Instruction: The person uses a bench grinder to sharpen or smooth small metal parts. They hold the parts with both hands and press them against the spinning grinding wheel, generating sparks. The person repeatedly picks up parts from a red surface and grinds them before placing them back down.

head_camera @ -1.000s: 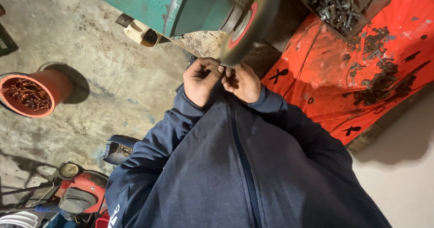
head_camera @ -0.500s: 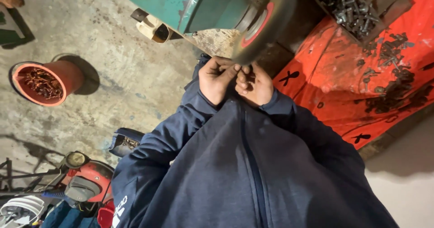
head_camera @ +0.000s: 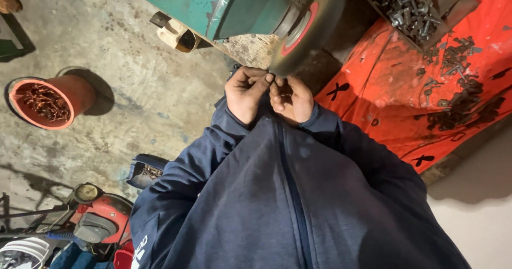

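Observation:
My left hand (head_camera: 245, 94) and my right hand (head_camera: 292, 100) are pressed together just under a grey grinding wheel (head_camera: 306, 28) with a red centre, mounted on a green machine (head_camera: 213, 5). Both hands pinch a small dark metal piece (head_camera: 277, 81) between the fingertips, held against the wheel's lower rim. The piece is mostly hidden by my fingers. My dark blue zipped jacket (head_camera: 277, 205) fills the lower half of the view.
A red bucket (head_camera: 74, 90) of rusty metal bits stands on the concrete floor at left. A red sheet (head_camera: 416, 98) at right carries scattered dark bolts, with a crate of bolts (head_camera: 405, 5) above. A red machine (head_camera: 98, 221) sits bottom left.
The view has shifted, so bucket, hands and wheel sit further right in frame. My hands stay together at the wheel's rim, holding the small piece.

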